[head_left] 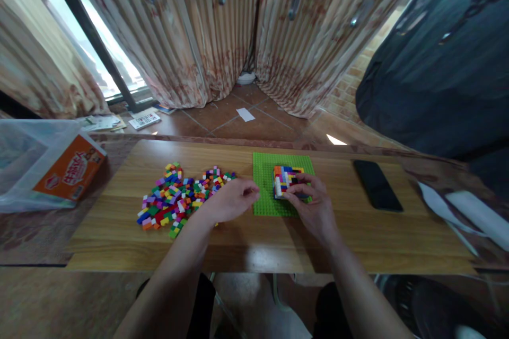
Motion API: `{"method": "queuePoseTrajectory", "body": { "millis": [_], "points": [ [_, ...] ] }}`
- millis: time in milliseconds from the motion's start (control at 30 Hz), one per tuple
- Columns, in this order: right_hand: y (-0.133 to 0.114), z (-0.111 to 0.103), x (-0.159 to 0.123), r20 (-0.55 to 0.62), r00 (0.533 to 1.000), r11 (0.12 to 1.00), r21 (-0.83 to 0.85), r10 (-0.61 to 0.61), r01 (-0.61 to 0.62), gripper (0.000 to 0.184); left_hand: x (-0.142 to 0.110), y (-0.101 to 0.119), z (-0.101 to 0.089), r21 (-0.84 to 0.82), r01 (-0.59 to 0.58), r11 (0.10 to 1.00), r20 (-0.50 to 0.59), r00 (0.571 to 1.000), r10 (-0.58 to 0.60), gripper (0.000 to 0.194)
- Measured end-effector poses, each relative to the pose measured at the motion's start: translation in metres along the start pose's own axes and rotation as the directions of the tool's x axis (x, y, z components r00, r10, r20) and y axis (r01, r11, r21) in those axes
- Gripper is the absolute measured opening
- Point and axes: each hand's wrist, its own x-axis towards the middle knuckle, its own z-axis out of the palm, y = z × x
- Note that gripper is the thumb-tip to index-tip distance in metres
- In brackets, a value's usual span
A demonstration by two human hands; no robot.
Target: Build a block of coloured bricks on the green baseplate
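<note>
A green studded baseplate [263,169] lies on the wooden table, with a low block of multicoloured toy bricks [279,183] on it. My right hand [314,204] reaches over the right side of this brick block, its thumb at the near edge and its fingers across the top, gripping it. Left of the baseplate, my left hand [233,198] hovers near a loose pile of toy bricks [175,196] in many colours. Its fingers are curled together, and whatever they may hold is hidden.
A black phone [377,184] lies to the right on the table [238,246]. Beyond the right end are white plastic-looking items [477,217]. At the left stands a translucent bin [35,137] with an orange label. Curtains [222,37] hang behind.
</note>
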Motion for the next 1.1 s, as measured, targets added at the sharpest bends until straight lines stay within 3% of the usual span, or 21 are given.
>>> {"method": "queuePoseTrajectory", "body": {
  "millis": [100, 200, 333, 433, 500, 533, 667, 733, 800, 867, 1100],
  "points": [
    [0.003, -0.003, 0.001, -0.004, 1.0, 0.998, 0.054, 0.012, -0.011, 0.015, 0.0, -0.003, -0.004, 0.008, -0.029, 1.0, -0.017, 0.999, 0.029, 0.022],
    [0.007, -0.011, 0.006, -0.147, 0.988, 0.982, 0.185, 0.054, -0.027, 0.016, -0.001, -0.006, -0.011, -0.017, -0.046, 0.999, -0.061, 0.997, 0.045, 0.023],
    [0.008, -0.021, 0.014, -0.425, 0.895, 0.963, 0.268, 0.136, -0.019, 0.018, -0.002, -0.01, -0.017, -0.12, -0.029, 0.992, -0.15, 0.989, 0.011, 0.02],
    [0.003, -0.022, 0.014, -0.467, 0.872, 0.964, 0.264, 0.148, -0.022, 0.018, -0.002, -0.009, -0.02, -0.237, -0.036, 0.971, -0.268, 0.963, -0.03, 0.016],
    [-0.003, -0.018, 0.009, -0.441, 0.889, 0.969, 0.246, 0.123, -0.013, 0.018, -0.004, -0.007, -0.025, -0.332, -0.082, 0.94, -0.405, 0.912, -0.064, 0.015],
    [-0.007, -0.015, 0.006, -0.416, 0.903, 0.971, 0.239, 0.11, -0.008, 0.018, -0.005, -0.006, -0.029, -0.379, -0.123, 0.917, -0.492, 0.866, -0.087, 0.015],
    [-0.027, 0.002, -0.01, -0.193, 0.981, 0.985, 0.168, 0.003, 0.03, 0.015, -0.011, -0.004, -0.046, -0.474, -0.324, 0.819, -0.77, 0.603, -0.206, 0.014],
    [-0.037, 0.013, -0.017, -0.034, 0.993, 0.989, 0.097, -0.111, 0.114, 0.012, -0.014, -0.006, -0.052, -0.506, -0.386, 0.772, -0.808, 0.525, -0.267, 0.013],
    [-0.044, 0.026, -0.022, 0.119, 0.974, 0.981, 0.062, -0.192, 0.186, 0.013, -0.015, -0.007, -0.055, -0.534, -0.416, 0.736, -0.81, 0.502, -0.304, 0.013],
    [-0.048, 0.038, -0.025, 0.216, 0.946, 0.97, 0.045, -0.241, 0.237, 0.015, -0.016, -0.008, -0.055, -0.544, -0.428, 0.721, -0.806, 0.505, -0.308, 0.013],
    [-0.049, 0.067, -0.022, 0.295, 0.919, 0.957, -0.047, -0.26, 0.286, 0.024, -0.018, -0.007, -0.055, -0.544, -0.432, 0.719, -0.804, 0.513, -0.299, 0.012]
  ]
}}
